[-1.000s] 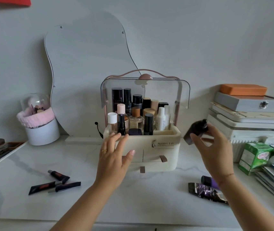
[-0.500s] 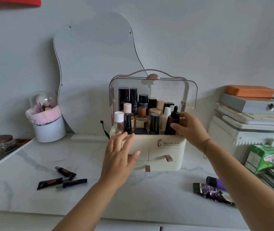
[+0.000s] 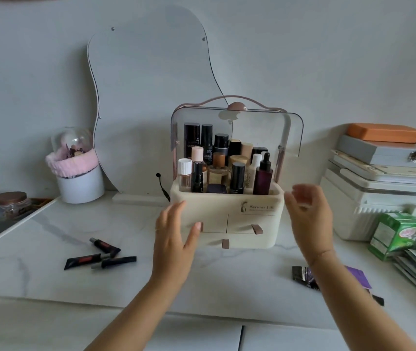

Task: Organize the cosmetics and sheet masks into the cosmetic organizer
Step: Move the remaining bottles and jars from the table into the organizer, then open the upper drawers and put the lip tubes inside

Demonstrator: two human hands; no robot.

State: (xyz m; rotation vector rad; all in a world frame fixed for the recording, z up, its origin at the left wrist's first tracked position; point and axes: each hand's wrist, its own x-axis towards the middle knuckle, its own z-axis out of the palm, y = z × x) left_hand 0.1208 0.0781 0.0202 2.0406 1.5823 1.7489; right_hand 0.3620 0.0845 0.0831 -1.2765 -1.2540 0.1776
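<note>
Cream plastic cosmetic organizer [image 3: 227,211] stood on white marble surface [image 3: 50,249], dark dropper bottle [image 3: 263,176] seated upright in its top tray, left hand [image 3: 174,234] fingers spread against front, right hand [image 3: 308,214] empty, fingers loosely parted beside it, three black tubes [image 3: 100,257] left on surface.

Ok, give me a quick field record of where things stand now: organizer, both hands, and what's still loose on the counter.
organizer: cream cosmetic organizer, clear lid raised, top tray packed with upright bottles
latest bottle: dark dropper bottle upright at the tray's front right corner
drawers: three pull tabs visible, all look closed
left hand: open, at the organizer's front left, holding nothing
right hand: open, beside the organizer's right side, empty
loose, left: three dark tubes on the counter
loose, right: dark sachet and a purple packet, partly hidden by the right forearm
</note>
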